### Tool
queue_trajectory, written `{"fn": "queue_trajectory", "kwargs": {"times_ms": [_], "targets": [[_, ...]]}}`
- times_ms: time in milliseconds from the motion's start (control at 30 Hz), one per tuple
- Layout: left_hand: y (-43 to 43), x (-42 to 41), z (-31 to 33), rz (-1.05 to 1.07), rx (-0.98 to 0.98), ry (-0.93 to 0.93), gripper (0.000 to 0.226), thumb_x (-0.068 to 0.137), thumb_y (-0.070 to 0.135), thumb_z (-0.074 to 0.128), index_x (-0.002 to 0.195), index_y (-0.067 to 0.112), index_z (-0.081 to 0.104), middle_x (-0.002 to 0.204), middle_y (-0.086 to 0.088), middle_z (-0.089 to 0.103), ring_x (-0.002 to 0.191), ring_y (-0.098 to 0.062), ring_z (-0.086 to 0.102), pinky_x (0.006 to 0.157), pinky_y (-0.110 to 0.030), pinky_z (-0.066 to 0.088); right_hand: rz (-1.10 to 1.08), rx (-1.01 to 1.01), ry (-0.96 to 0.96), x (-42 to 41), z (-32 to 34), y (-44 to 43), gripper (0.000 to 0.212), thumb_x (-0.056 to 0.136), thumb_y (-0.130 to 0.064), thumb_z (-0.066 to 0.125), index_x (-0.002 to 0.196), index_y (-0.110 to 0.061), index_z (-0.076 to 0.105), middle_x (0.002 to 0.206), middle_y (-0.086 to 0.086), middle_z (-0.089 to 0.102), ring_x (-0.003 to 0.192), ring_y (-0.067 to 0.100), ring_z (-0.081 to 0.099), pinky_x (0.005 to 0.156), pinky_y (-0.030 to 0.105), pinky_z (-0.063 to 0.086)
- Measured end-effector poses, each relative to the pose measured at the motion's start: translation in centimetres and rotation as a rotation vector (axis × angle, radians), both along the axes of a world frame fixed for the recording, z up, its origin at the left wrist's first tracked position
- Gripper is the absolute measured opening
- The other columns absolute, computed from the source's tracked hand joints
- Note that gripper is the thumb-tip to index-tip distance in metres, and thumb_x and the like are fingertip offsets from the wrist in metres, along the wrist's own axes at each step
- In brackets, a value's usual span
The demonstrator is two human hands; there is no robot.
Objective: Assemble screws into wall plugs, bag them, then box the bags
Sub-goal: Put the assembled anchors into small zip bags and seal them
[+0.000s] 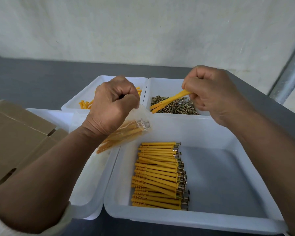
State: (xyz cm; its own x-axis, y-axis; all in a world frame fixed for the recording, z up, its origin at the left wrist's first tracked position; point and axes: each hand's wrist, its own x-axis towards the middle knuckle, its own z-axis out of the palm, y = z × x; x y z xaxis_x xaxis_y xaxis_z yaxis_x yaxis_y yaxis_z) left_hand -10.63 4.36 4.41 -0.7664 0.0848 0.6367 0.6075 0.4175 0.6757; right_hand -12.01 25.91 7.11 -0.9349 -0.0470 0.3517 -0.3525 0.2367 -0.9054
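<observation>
My left hand (113, 103) grips the top of a clear plastic bag (126, 133) that hangs below it with several yellow plug-and-screw sets inside. My right hand (211, 92) pinches two or three yellow wall plugs (169, 101) above the tray of loose brass screws (175, 107). A stack of assembled yellow plugs with screws (158, 176) lies in the left part of the big white tray (228, 217) nearest me. Loose yellow plugs (85, 104) lie in the far left tray (102, 80), partly hidden behind my left hand.
An open cardboard box (19, 133) stands at the left edge. A white tray (90, 193) sits under my left forearm. All trays rest on a grey tabletop (32, 79) against a pale wall. A metal post (289, 77) rises at the right.
</observation>
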Motion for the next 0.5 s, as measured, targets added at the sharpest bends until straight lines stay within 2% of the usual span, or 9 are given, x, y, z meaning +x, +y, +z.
{"fn": "queue_trajectory", "kwargs": {"times_ms": [67, 167, 233, 300, 400, 500], "targets": [[0.0, 0.0, 0.0, -0.002, 0.002, 0.000, 0.015, 0.065, 0.008, 0.050, 0.055, 0.014, 0.059, 0.071, -0.005, 0.056, 0.066, -0.018, 0.052, 0.058, -0.026, 0.040, 0.035, -0.044, -0.017, 0.1, -0.3, -0.4, 0.020, 0.084, 0.003, 0.053, 0.068, -0.009, 0.056, 0.044, -0.004, 0.044, 0.032, 0.006, 0.026, 0.038, 0.013, 0.021], [0.0, -0.1, 0.0, -0.002, -0.002, 0.003, 0.015, 0.065, 0.008, 0.049, 0.054, 0.014, 0.058, 0.070, -0.008, 0.056, 0.066, -0.016, 0.052, 0.061, -0.024, 0.039, 0.097, -0.023, -0.030, 0.3, -1.1, -1.4, 0.011, 0.080, -0.006, 0.056, 0.070, -0.009, 0.058, 0.046, -0.005, 0.047, 0.035, 0.007, 0.029, 0.039, 0.014, 0.023], [0.0, 0.0, 0.0, 0.005, -0.006, 0.006, 0.014, 0.064, 0.008, 0.049, 0.054, 0.012, 0.059, 0.069, -0.008, 0.057, 0.067, -0.015, 0.052, 0.062, -0.024, 0.039, 0.131, 0.011, -0.025, 0.5, -1.7, -2.1, 0.007, 0.079, -0.010, 0.059, 0.073, -0.008, 0.060, 0.048, -0.005, 0.049, 0.038, 0.008, 0.032, 0.040, 0.015, 0.025], [0.0, 0.0, 0.0, 0.011, -0.010, 0.011, 0.014, 0.064, 0.009, 0.049, 0.054, 0.010, 0.058, 0.069, -0.009, 0.057, 0.067, -0.016, 0.052, 0.062, -0.025, 0.039, 0.162, 0.063, -0.006, 0.8, -2.2, -2.8, 0.013, 0.086, -0.008, 0.060, 0.075, -0.012, 0.063, 0.051, -0.008, 0.053, 0.040, 0.006, 0.037, 0.038, 0.017, 0.029], [0.0, 0.1, 0.1, 0.003, -0.007, 0.012, 0.014, 0.064, 0.009, 0.049, 0.055, 0.013, 0.058, 0.070, -0.007, 0.056, 0.066, -0.015, 0.052, 0.062, -0.025, 0.039, 0.209, 0.159, 0.040, 1.2, -2.9, -3.8, 0.012, 0.091, -0.009, 0.062, 0.081, -0.015, 0.067, 0.057, -0.010, 0.059, 0.043, 0.000, 0.045, 0.043, 0.011, 0.033], [0.0, 0.2, 0.1, -0.004, -0.009, 0.016, 0.015, 0.065, 0.008, 0.050, 0.055, 0.015, 0.058, 0.069, -0.004, 0.055, 0.065, -0.013, 0.051, 0.060, -0.025, 0.038, 0.229, 0.230, 0.068, 1.4, -3.6, -4.7, 0.009, 0.090, -0.012, 0.066, 0.084, -0.018, 0.070, 0.056, -0.015, 0.058, 0.046, -0.001, 0.047, 0.050, 0.012, 0.036]]}}
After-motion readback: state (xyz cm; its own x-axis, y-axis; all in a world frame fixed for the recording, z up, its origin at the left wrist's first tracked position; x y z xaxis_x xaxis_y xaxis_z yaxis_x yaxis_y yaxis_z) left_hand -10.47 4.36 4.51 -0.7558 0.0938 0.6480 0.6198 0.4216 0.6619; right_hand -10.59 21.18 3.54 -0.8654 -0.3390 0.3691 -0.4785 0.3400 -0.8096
